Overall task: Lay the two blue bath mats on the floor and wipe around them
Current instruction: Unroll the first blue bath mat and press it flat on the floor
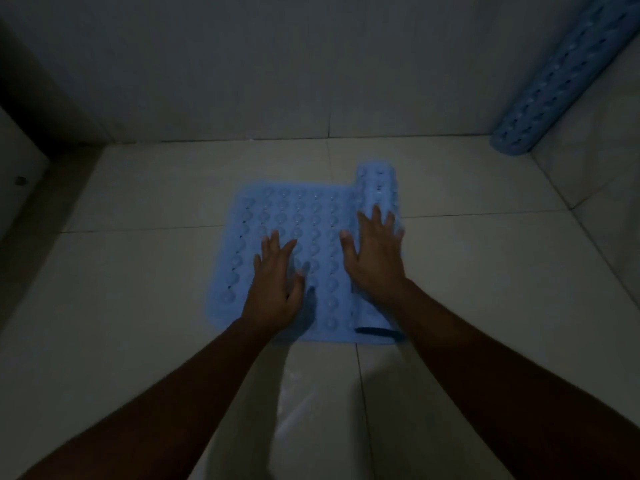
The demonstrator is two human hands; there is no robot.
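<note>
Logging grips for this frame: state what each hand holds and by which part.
Neither hand grips anything. The left hand presses flat on the mat's unrolled part; the right hand rests, fingers spread, on its rolled-up right side.

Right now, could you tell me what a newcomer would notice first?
A half-unrolled blue bath mat lies on the floor tiles at centre, the left hand flat on its spread part, the right hand on its roll. A second rolled blue mat stands against the far-right wall.
</note>
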